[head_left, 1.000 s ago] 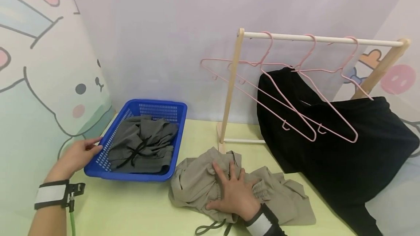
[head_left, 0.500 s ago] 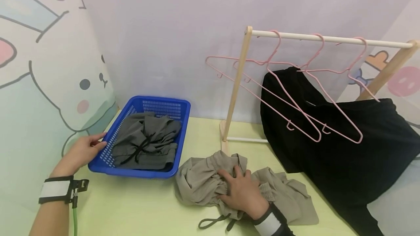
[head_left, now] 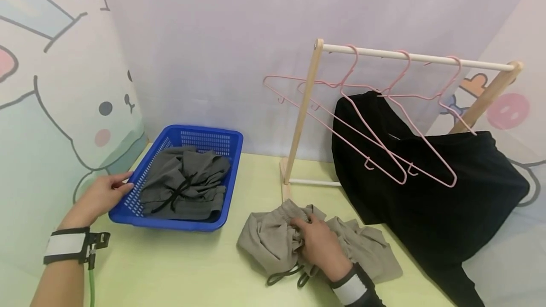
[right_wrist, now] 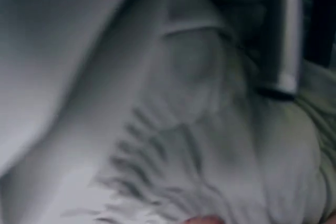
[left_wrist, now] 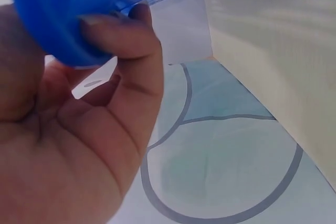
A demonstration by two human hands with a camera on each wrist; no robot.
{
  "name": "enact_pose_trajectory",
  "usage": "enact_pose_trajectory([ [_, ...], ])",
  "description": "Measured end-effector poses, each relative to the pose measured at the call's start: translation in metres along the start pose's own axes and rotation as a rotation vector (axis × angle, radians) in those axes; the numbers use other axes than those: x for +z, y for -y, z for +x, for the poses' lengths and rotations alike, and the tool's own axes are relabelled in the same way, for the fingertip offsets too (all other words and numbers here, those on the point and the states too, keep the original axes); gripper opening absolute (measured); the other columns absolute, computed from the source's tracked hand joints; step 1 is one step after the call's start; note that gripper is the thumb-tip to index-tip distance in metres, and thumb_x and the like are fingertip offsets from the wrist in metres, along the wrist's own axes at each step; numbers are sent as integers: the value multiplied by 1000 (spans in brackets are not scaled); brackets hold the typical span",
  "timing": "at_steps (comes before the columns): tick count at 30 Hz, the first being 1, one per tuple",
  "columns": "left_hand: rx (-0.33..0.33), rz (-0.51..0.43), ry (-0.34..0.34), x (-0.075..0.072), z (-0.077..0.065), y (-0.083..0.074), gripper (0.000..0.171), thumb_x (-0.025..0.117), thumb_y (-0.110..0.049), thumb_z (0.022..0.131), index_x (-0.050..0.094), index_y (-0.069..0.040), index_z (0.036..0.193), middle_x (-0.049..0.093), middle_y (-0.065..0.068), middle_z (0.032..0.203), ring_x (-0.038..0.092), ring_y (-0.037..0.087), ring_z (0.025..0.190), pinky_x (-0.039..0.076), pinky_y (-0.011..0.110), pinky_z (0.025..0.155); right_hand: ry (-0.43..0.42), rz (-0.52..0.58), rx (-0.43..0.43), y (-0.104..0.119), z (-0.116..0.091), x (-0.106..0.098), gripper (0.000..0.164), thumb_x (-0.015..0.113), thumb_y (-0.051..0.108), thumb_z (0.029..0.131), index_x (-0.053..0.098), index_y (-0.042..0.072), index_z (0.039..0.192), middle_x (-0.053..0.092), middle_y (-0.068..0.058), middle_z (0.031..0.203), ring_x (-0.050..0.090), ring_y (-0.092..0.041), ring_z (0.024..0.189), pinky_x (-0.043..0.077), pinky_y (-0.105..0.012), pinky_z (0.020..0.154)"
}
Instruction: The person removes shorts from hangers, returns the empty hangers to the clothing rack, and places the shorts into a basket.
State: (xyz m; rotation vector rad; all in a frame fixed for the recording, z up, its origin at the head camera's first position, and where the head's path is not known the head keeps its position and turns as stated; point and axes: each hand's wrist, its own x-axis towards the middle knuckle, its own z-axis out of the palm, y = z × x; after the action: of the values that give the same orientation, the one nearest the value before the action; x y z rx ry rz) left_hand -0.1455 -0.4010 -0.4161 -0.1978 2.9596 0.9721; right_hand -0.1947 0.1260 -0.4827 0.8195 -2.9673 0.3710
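Note:
My left hand (head_left: 99,198) grips the left rim of a blue plastic basket (head_left: 123,216); in the left wrist view its fingers (left_wrist: 137,64) curl round the blue edge. Folded dark grey pants (head_left: 187,186) with a black drawstring lie in the basket. To the right, my right hand (head_left: 325,246) holds a bunched fold of beige pants (head_left: 268,240) on the table, its fingertips partly hidden in the cloth. Dark drawstring loops hang from the near side. In the right wrist view the gathered beige cloth (right_wrist: 199,129) is blurred.
Behind the beige pants stands a wooden rack (head_left: 304,108) with a white rail. Pink hangers (head_left: 350,67) hang from it. Black pants (head_left: 431,188) drape at the right, reaching down to the pale yellow table (head_left: 170,269). Walls with cartoon drawings flank the table.
My right hand's spread fingers have drawn together on the beige cloth and bunched it up, pulling its left part slightly rightward. My left hand stays on the basket rim. The head view has shifted slightly.

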Motion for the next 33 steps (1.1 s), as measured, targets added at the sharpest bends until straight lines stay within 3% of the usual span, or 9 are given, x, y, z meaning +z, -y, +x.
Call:
enact_pose_trajectory([
  [5,-16,-21,-2,0,-1,1,53,49,-22,110,42,13,149,37,2,69,43,18,63,34,32,55,-37,37,25,-20,3,0,65,69,-20,67,74,19,118,63,-14,98,47,-16,67,38,-30,55],
  [10,-19,-24,-3,-1,0,1,52,49,-21,110,42,13,149,37,3,70,42,19,63,33,32,55,-50,138,62,-32,7,-13,65,62,-22,65,76,18,115,66,-9,97,50,-16,74,39,-30,60],
  [16,-26,-32,-7,0,-2,-3,52,49,-21,110,42,13,149,39,3,71,45,20,66,34,32,57,-167,214,18,-30,17,-54,63,58,-18,65,76,20,112,72,-7,102,56,-19,79,43,-32,65],
  [20,-24,-34,-18,0,-4,-2,51,49,-20,110,43,14,148,39,3,71,44,19,66,33,32,56,-214,296,18,-13,30,-98,66,56,-17,66,75,20,117,71,-11,117,56,-22,78,43,-32,59],
  [24,-25,-42,-26,-1,-5,-1,51,50,-20,110,44,14,148,38,3,69,43,18,63,33,31,55,-292,370,-9,14,52,-145,65,56,-15,69,74,20,121,70,-13,121,53,-23,69,41,-33,55],
  [33,-26,-71,-37,3,-3,-3,50,51,-18,109,44,13,149,44,6,73,47,21,68,35,32,58,-501,544,-44,87,114,-232,52,68,-1,79,76,29,121,71,-3,123,61,-23,102,47,-44,87],
])
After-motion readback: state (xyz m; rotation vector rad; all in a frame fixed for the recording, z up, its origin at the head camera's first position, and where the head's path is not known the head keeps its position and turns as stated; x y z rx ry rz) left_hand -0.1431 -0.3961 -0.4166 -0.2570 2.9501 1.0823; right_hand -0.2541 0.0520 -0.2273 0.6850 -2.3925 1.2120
